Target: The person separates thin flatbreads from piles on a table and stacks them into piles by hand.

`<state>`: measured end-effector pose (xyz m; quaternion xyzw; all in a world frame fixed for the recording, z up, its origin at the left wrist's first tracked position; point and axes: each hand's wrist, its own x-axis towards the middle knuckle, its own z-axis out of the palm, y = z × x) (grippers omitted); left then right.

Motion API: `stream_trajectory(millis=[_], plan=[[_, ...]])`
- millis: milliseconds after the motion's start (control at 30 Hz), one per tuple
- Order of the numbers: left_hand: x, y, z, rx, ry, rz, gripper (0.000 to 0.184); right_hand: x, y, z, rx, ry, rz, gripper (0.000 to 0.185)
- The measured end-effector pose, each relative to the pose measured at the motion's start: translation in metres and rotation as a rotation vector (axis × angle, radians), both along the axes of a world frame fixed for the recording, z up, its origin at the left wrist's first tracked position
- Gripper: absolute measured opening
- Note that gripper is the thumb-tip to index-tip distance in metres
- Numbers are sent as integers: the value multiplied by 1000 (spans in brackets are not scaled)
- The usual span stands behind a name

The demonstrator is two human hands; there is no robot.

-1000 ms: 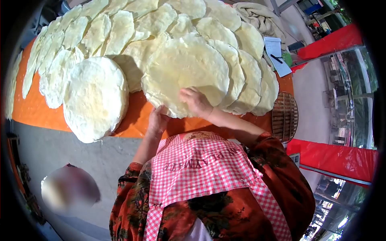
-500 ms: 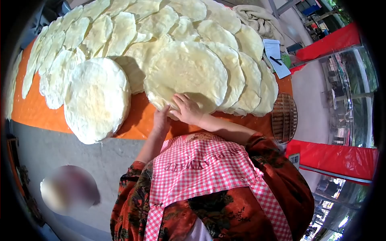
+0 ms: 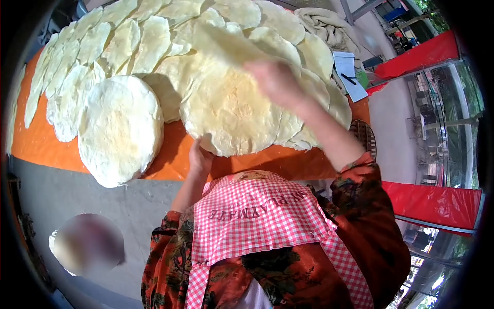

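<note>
Above the overlapping pile, my right hand (image 3: 275, 82) is closed on the edge of a thin, round flatbread (image 3: 226, 46), raised and smeared by motion. My left hand (image 3: 201, 155) is at the near edge of the large pale flatbread (image 3: 229, 110) below, its thumb at the rim; the other fingers are partly hidden, but the hand looks closed on that edge. More flatbreads (image 3: 316, 98) overlap to the right of it. On the left a thick round stack of flatbreads (image 3: 120, 126) overhangs the table's front edge.
An orange cloth (image 3: 46, 149) covers the table, with rows of overlapping flatbreads (image 3: 152, 46) at the back. A notepad (image 3: 345, 64) with a black pen (image 3: 349, 80), a crumpled beige cloth (image 3: 327, 26) and a woven basket (image 3: 363, 139) lie on the right. A blurred round shape (image 3: 88, 244) is lower left.
My right hand has moved up and away from the near edge, lifting the top flatbread off and exposing the one beneath. My left hand stays at the near edge.
</note>
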<state>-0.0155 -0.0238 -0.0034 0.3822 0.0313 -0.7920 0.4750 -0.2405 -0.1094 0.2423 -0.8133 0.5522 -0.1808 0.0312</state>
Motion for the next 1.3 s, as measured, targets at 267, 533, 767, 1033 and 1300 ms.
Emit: stream_trajectory(millis=[267, 533, 767, 1033, 1300], plan=[[9, 9, 36, -85, -22, -122, 45, 42, 81, -198, 226, -14, 117, 25], [16, 12, 19, -235, 78, -199, 50, 53, 94, -183, 189, -125, 101, 21], [15, 11, 23, -300, 63, -243, 49, 55, 95, -176, 247, -172, 115, 29], [11, 7, 25, -229, -204, -218, 37, 49, 98, -198, 184, -190, 76, 33], [6, -1, 17, -308, -355, -223, 28, 67, 109, -183, 294, -121, 10, 46]])
